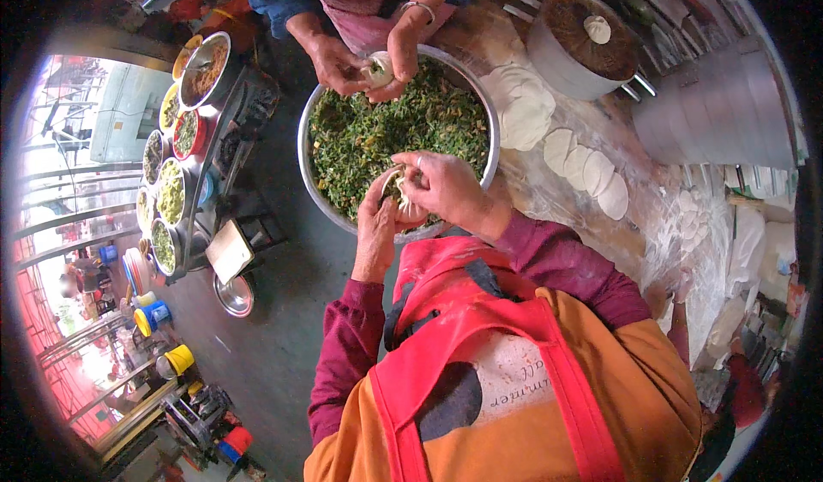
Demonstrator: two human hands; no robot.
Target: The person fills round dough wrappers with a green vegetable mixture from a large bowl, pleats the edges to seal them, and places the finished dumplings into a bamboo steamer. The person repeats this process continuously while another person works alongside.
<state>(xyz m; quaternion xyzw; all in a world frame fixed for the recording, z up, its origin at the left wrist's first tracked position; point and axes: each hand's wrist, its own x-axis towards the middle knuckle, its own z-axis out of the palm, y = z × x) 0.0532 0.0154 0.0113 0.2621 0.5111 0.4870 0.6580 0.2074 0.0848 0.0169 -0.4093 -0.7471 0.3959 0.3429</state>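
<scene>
My left hand (378, 220) cups a partly pleated dough bun (411, 212) from the left and below. The fingers of my right hand (447, 186) pinch the bun's gathered rim, and a ring shows on one finger. Dark filling is visible through the bun's opening. Both hands are over the near side of a large metal basin (303, 154), which holds chopped green vegetable filling (386, 128). Across the basin, a co-worker's two hands (341, 64) hold another bun (379, 69) with green filling showing at its top.
A floured worktop (514, 186) on the right carries a stack of dough wrappers (521, 106), overlapping wrappers (598, 172) and small dough pieces (693, 218). Beyond stands a steamer tray (566, 64) with one bun (597, 29), near stacked steamers (714, 109). Bowls of fillings (170, 193) stand left.
</scene>
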